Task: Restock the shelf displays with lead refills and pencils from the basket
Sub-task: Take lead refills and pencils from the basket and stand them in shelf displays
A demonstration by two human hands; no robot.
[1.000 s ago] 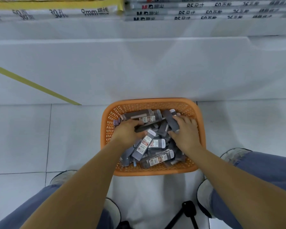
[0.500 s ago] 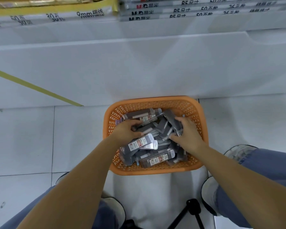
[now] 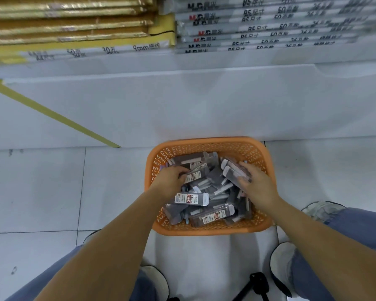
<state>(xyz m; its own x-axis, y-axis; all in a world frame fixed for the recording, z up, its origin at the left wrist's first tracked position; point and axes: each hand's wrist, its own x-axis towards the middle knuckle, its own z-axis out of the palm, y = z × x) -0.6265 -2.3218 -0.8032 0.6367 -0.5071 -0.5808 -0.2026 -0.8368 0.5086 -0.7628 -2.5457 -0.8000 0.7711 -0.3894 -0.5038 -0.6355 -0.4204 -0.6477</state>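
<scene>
An orange plastic basket (image 3: 206,143) stands on the tiled floor in front of me, filled with several grey lead refill boxes (image 3: 191,199) bearing white and red labels. My left hand (image 3: 169,183) reaches into the left side of the basket, its fingers curled round a labelled refill box (image 3: 196,173). On the right side of the pile my right hand (image 3: 256,185) grips a few refill boxes (image 3: 233,170) held together, their white ends pointing up and left.
A white shelf base (image 3: 182,105) runs behind the basket, with a yellow stripe (image 3: 52,114) at its left. Above lie stacked gold-edged pads (image 3: 70,22) and grey notebook packs (image 3: 269,29). My shoes and jeans flank the basket; a black tripod leg (image 3: 254,283) sits at the bottom.
My right hand has gathered refill boxes and lifted them toward the basket's right side. My left hand shifted slightly left in the pile. The camera tilted up, showing more shelf.
</scene>
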